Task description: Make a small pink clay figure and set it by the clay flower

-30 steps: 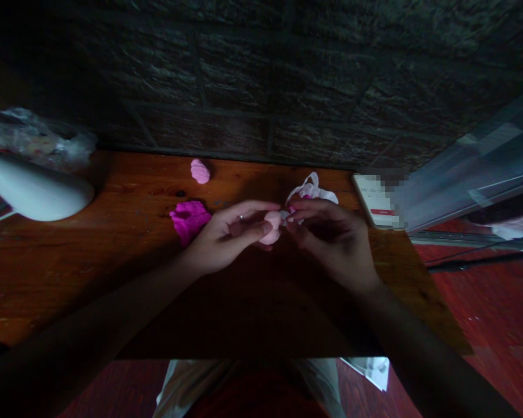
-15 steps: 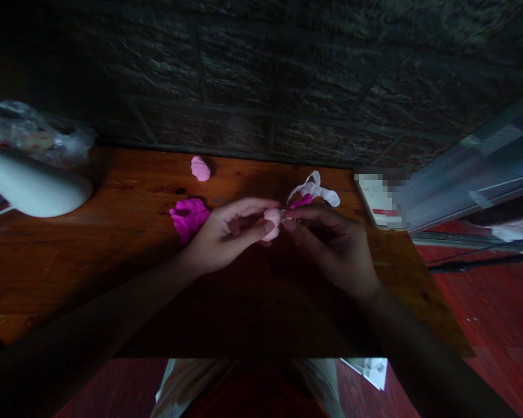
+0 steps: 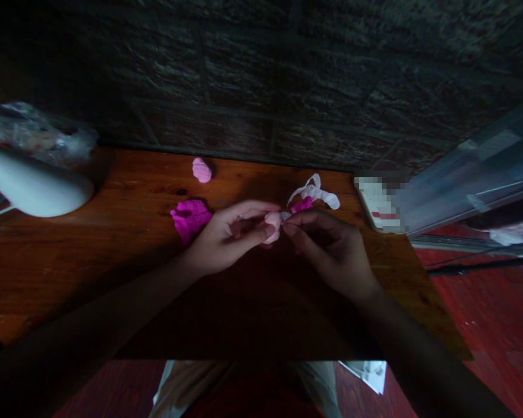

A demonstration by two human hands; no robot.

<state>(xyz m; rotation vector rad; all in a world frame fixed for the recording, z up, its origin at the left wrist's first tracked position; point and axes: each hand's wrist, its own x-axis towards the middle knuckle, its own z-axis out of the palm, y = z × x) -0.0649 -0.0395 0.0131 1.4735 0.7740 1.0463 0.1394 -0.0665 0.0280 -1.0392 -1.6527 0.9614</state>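
Between the thumb and fingers of my left hand point(image 3: 226, 235) is a pale pink lump of modelling clay point(image 3: 272, 225). My right hand point(image 3: 331, 247) is closed in a pinch at the lump's right side, on a small whitish bit of clay point(image 3: 284, 216). Just beyond my right fingers lie a magenta piece of clay point(image 3: 302, 204) and a looped white strip point(image 3: 325, 196). A flat, ragged magenta sheet of clay point(image 3: 189, 218) lies beside my left wrist. Farther back sits another pink lump point(image 3: 201, 170).
A white lamp-like object point(image 3: 47, 186) and a crumpled clear plastic bag point(image 3: 39, 136) occupy the left of the wooden table point(image 3: 126, 232). At the right are a phone point(image 3: 381, 209) and a translucent panel point(image 3: 475, 168). A dark brick wall point(image 3: 244, 87) runs behind.
My right fingers have moved slightly down and closed in a pinch beside the pink lump, uncovering more of the magenta piece and white strip. My left hand keeps its hold.
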